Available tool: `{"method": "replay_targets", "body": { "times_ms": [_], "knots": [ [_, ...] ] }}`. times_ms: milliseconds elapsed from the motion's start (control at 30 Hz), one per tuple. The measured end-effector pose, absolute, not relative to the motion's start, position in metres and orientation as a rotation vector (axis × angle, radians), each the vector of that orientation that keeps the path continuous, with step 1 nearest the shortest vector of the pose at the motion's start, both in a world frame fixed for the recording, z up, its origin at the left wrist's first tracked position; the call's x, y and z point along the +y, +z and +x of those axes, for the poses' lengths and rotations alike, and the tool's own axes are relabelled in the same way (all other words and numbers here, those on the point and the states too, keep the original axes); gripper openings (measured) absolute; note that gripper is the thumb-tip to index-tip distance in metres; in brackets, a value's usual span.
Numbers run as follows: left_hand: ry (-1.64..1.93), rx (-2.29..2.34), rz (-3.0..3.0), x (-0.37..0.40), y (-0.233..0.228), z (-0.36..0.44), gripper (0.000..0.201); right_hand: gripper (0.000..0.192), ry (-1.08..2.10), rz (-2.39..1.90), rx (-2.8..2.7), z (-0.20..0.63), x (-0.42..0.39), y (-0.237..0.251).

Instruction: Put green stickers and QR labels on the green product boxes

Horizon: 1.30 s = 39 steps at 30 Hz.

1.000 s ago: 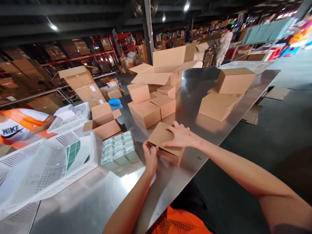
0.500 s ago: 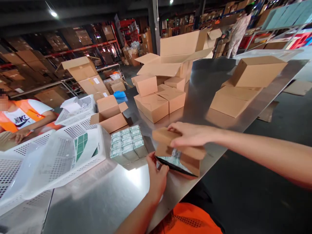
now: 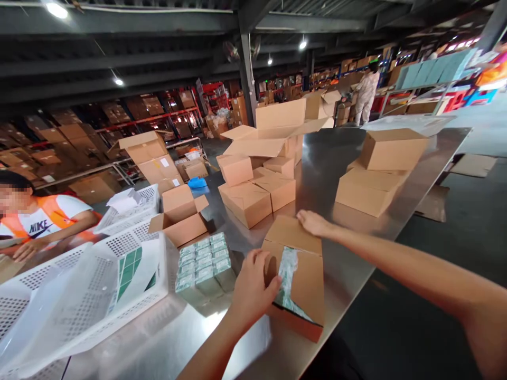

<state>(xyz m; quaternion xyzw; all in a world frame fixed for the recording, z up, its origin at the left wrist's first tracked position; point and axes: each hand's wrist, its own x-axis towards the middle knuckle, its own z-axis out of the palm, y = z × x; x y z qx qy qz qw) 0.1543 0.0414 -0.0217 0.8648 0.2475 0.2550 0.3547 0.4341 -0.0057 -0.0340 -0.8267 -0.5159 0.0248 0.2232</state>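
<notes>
A small cardboard box [image 3: 299, 279] stands before me near the table's edge, its top partly covered by flaps. Through the gap between them shows a clear-wrapped, pale green content [image 3: 288, 274]. My left hand [image 3: 253, 282] is at the box's left side, thumb and fingers closed around a side flap. At the far right corner, my right hand [image 3: 315, 224] has its fingers curled against the edge of the far flap. Just left of the box sits a block of small wrapped green-and-white packs [image 3: 206, 266], with neither hand touching it.
White perforated baskets [image 3: 158, 274] line the left side, holding plastic and green-printed sheets. An open carton [image 3: 184, 224] stands behind the packs. Closed boxes [image 3: 245, 203] and a big open carton [image 3: 273, 148] are farther back; more boxes [image 3: 368, 187] are at right. A person in an orange vest [image 3: 55, 211] sits left.
The view has tilted up. My right hand has moved from above the box to its far corner, and the far flap now lies down. My left hand has shifted from the near corner to the left flap.
</notes>
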Motion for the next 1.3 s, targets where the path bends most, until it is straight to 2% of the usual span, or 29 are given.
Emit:
{"method": "replay_targets", "body": {
  "times_ms": [167, 233, 367, 500, 567, 633, 800, 900, 1000, 1067, 1200, 1233, 1300],
  "knots": [
    [0.491, 0.799, 2.357, 0.029, -0.009, 0.155, 0.038, 0.020, 0.212, -2.424, -1.624, 0.412, -0.024, -0.076],
    [0.461, 0.810, 2.308, 0.021, -0.005, 0.143, 0.037, 0.017, 0.178, -2.360, -1.724, 0.413, -0.029, -0.069],
    [0.568, 0.802, 1.819, 0.019, -0.011, 0.107, 0.033, 0.029, -0.020, -2.197, -1.773, 0.410, -0.041, -0.022],
    [0.760, 0.936, 1.466, 0.030, -0.041, 0.080, 0.039, 0.023, 0.032, -1.658, -2.134, 0.370, -0.062, 0.007],
    [0.845, 0.982, 1.575, 0.031, -0.059, 0.074, 0.040, 0.023, 0.095, -1.315, -2.376, 0.348, -0.072, 0.006],
    [0.916, 0.974, 1.882, 0.029, -0.076, 0.071, 0.039, 0.025, 0.069, -1.175, -2.495, 0.336, -0.080, -0.001],
    [0.874, 0.712, 2.501, 0.033, -0.102, 0.066, 0.045, 0.035, 0.166, -1.248, -2.428, 0.346, -0.088, -0.007],
    [0.712, 0.572, 2.500, 0.042, -0.100, 0.067, 0.045, 0.042, 0.220, -1.268, -2.394, 0.351, -0.090, -0.004],
    [0.530, 0.605, 2.380, 0.047, -0.082, 0.075, 0.048, 0.047, 0.132, -1.230, -2.410, 0.353, -0.091, 0.009],
    [0.373, 0.681, 2.290, 0.048, -0.063, 0.084, 0.047, 0.045, 0.054, -1.245, -2.398, 0.357, -0.096, 0.022],
    [0.042, 0.800, 2.077, 0.050, -0.038, 0.098, 0.027, 0.031, 0.055, -1.584, -2.229, 0.374, -0.130, 0.036],
    [-0.016, 0.808, 1.993, 0.052, -0.036, 0.100, 0.028, 0.028, 0.040, -1.690, -2.157, 0.379, -0.142, 0.031],
    [-0.077, 0.788, 1.814, 0.060, -0.038, 0.103, 0.044, 0.025, -0.046, -1.838, -1.994, 0.386, -0.163, 0.009]
  ]
}}
